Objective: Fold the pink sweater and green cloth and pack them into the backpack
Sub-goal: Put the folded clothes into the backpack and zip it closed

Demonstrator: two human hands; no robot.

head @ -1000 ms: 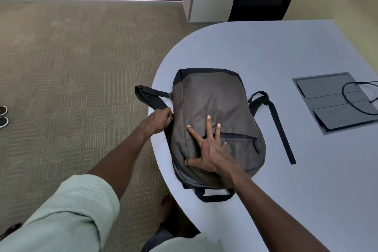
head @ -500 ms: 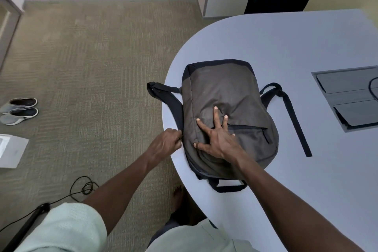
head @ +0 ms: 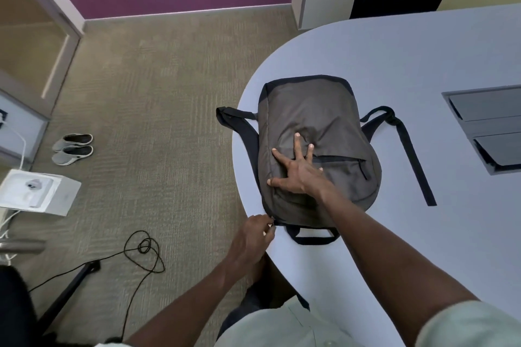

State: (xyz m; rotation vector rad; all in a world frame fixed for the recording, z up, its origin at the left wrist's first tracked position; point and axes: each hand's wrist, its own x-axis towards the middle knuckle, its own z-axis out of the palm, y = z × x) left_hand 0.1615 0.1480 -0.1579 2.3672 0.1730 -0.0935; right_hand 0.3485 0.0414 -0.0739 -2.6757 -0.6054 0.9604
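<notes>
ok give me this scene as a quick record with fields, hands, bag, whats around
surface: rounded pale table
bag: grey backpack lying flat near the table edge, straps spread to both sides
right hand: right hand pressed flat on the backpack, fingers spread
left hand: left hand pinching at the backpack's near corner, probably the zipper pull
clothes: none in view
floor: shoes, white box, black cable

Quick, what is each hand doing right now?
Left hand: pinching the zipper pull at the backpack corner.
Right hand: open, fingers spread, pressing flat on the backpack.
</notes>
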